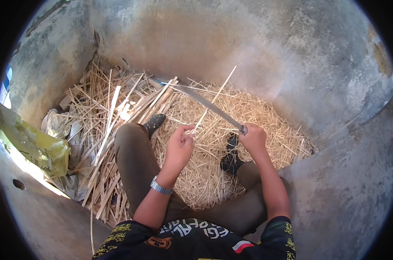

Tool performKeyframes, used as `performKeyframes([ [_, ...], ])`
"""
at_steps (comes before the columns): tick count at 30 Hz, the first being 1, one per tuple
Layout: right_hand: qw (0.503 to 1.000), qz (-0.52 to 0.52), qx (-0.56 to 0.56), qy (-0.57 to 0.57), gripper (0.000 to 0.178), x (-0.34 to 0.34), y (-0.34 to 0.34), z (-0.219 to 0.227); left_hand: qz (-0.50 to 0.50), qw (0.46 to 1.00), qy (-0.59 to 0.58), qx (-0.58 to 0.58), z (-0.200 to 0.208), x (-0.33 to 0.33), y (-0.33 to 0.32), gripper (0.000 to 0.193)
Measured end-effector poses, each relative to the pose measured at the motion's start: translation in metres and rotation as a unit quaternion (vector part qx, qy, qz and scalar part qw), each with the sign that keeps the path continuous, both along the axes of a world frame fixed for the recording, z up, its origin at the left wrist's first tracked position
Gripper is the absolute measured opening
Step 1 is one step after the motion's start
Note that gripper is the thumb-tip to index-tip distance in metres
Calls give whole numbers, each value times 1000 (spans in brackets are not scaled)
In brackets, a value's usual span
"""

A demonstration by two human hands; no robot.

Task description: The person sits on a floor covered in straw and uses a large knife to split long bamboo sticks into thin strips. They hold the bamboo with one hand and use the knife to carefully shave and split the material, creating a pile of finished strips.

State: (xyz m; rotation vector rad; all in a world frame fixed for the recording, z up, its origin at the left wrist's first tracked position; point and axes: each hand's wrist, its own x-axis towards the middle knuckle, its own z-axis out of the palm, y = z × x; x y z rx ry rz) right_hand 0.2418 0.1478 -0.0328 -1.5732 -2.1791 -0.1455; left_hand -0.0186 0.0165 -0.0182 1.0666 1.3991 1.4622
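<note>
My right hand (253,138) is closed round the handle of a long-bladed knife (201,100), a machete by its look. Its blade slants up and away to the left, over the shavings. Between thumb and fingers, my left hand (180,145) pinches the near end of a thin pale strip of wood or bamboo (224,82). The strip points away and to the right, and the blade crosses it a little beyond my fingers; whether they touch I cannot tell. Under both hands lies a thick heap of curly shavings (214,182).
Many split strips (112,173) lie piled at left, beside my bent leg (133,151). Both my dark-covered feet (155,123) rest among strips and shavings. Yellow sheeting (40,145) hangs at far left. Worn concrete walls (196,39) enclose the space.
</note>
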Motion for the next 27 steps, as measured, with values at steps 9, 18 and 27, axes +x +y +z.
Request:
performKeyframes([
  [9, 1000, 12, -24, -6, 13, 1, 9, -19, 23, 999, 33, -26, -12, 8, 11, 27],
  [18, 996, 65, 47, -45, 17, -7, 4, -23, 37, 999, -23, -12, -13, 6, 8, 25],
  [27, 997, 39, -1, -72, 11, -16, -5, -26, 84, 996, 14, -19, -15, 7, 10, 21],
])
